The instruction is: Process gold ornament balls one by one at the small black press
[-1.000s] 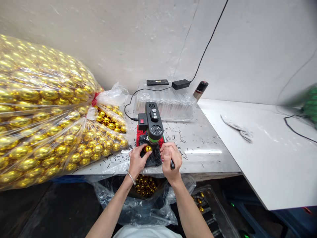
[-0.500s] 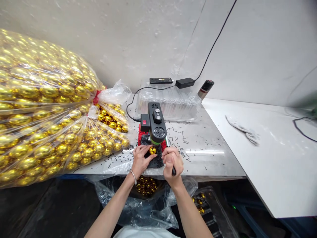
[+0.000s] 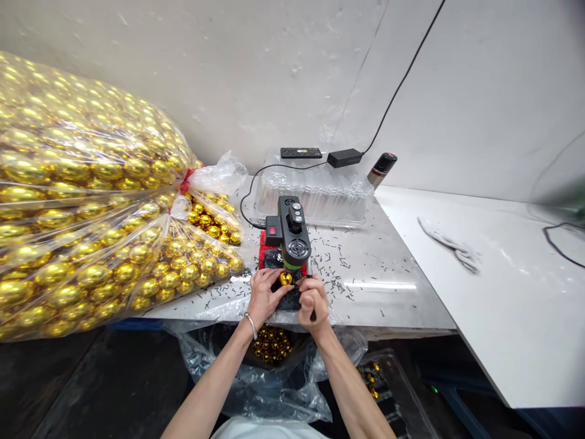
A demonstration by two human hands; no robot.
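Note:
Under the head of a small black bench drill press (image 3: 296,228) sits a shiny gold ball (image 3: 286,278). My left hand (image 3: 265,296), with a bracelet at the wrist, is closed on this ball, thumb and fingers at its sides. My right hand (image 3: 314,302) is wrapped round the black grip of the machine's lever (image 3: 313,315), to the right of the ball. The drill's tip is hidden behind its housing. Beneath the ball lies a black base on a red mat (image 3: 262,250).
Large clear bags of gold balls (image 3: 91,171) fill the left. Behind stand a clear plastic box (image 3: 315,189), a power adapter (image 3: 344,158) and a tumbler (image 3: 382,171). Black shavings litter the table (image 3: 393,292). Below its edge hangs a plastic bag of gold balls (image 3: 273,344). A glove-like cloth (image 3: 450,244) lies right.
My right hand and the lever grip have shifted slightly inward, nearer the ball. The control block on the machine's head sits differently. My left hand keeps its place on the ball; the view has shifted a little.

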